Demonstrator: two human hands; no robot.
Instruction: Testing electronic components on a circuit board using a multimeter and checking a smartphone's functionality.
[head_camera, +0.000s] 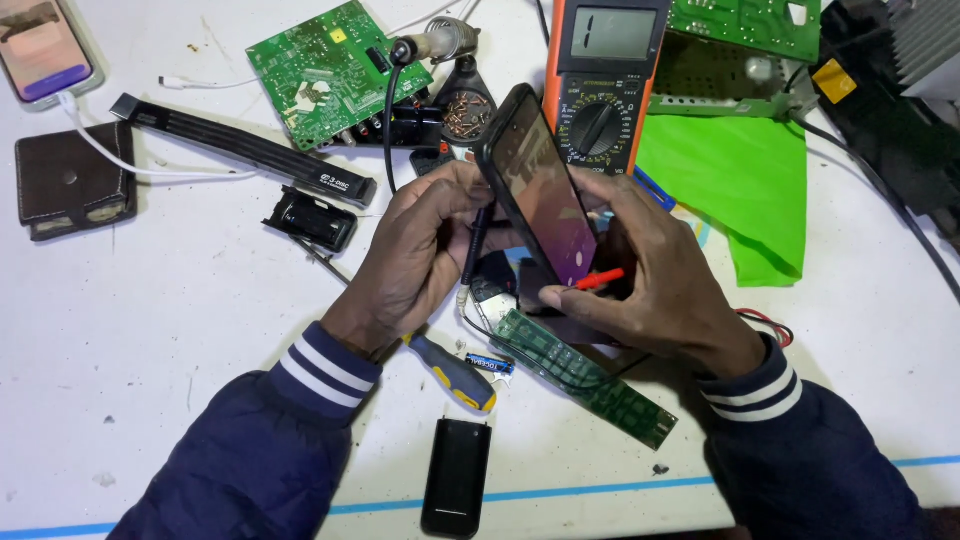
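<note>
Head view, looking straight down: both hands meet over the middle of the white surface (150, 330). The left hand (420, 250) is curled around a slim black probe (474, 240), fingers clenched on its shaft, tip pointing down toward the work. The right hand (650, 270) grips a dark phone (535, 190), tilted up on edge between the two hands, its glossy face turned left; the same hand pinches a red probe (598, 279) between thumb and fingers, lying against the lower end of the phone. The phone sits raised above the surface, just in front of the orange multimeter (603, 85).

Below the hands lies a long narrow green circuit strip (590, 380), running diagonally toward the right, with thin dark wires beside it. Just under the left wrist rests a screwdriver (455, 372) with a blue and yellow handle, and next to it a small blue battery (490, 365). Near the bottom edge stands a black oblong case (456, 478).

Further up, a green circuit board (330, 70) lies to the left of the multimeter, a soldering iron (430, 45) across it. A bright green cloth (740, 185) spreads to the right. Far left: a dark wallet (72, 180) and a second phone (45, 45) on a white cable (130, 165).
</note>
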